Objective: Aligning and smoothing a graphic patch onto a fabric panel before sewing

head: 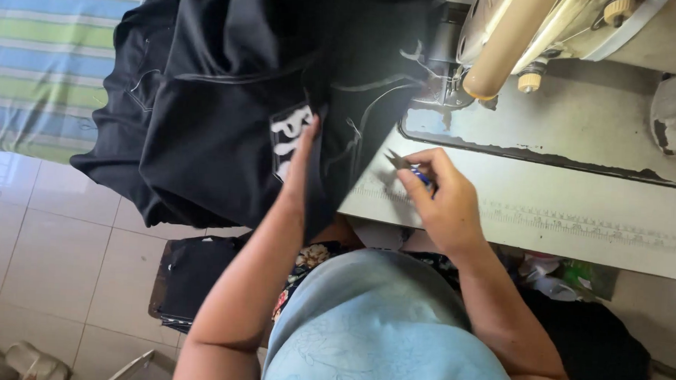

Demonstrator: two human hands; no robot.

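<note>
**Black garment off the needle, snips in hand**

The black fabric garment with a white printed patch (281, 111) hangs off the left edge of the worn grey desk (565, 215), clear of the cream sewing machine (512, 30). The left hand (303, 162) lies flat against the cloth, fingers straight. The right hand (440, 198) pinches small blue-handled thread snips (407, 166), blades pointing toward the cloth's edge. Sewing looks finished here; trimming loose threads seems left.

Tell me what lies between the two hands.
In the head view, a fold of the black garment hangs between the left hand and the right hand holding snips.
</note>
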